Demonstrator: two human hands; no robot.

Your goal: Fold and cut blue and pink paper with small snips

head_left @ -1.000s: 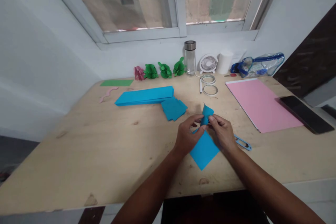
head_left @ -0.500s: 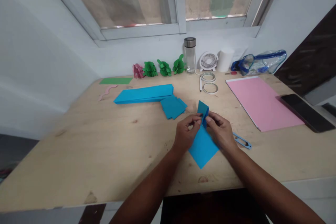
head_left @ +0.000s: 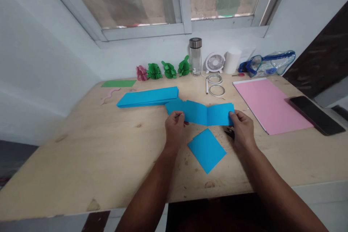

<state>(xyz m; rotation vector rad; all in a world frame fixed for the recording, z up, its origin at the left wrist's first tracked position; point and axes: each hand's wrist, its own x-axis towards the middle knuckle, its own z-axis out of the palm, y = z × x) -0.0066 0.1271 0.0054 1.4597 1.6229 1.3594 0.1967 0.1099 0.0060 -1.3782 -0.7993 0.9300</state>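
Between my hands stretches an unfolded strip of blue paper (head_left: 208, 114) with a crease down its middle, raised a little off the table. My left hand (head_left: 174, 127) pinches its left end, and my right hand (head_left: 243, 127) grips the right end with the thumb on top. Below the strip, a blue paper square (head_left: 207, 151) lies cornerwise on the wood. Several small blue pieces (head_left: 172, 105) lie behind my left hand, partly covered by the strip. A dark pointed thing (head_left: 230, 132), too unclear to name, shows beside my right hand.
Long folded blue paper (head_left: 148, 97) lies at the back left. Green and pink paper shapes (head_left: 154, 71), a glass bottle (head_left: 195, 58) and a small fan (head_left: 215, 62) line the wall. Tape rolls (head_left: 216, 90) lie before them. Pink paper (head_left: 272, 107) and a phone (head_left: 317, 115) lie right.
The folded blue paper has been opened out into a flat strip. My left hand has moved left and my right hand right. The light-blue cutter is no longer visible.
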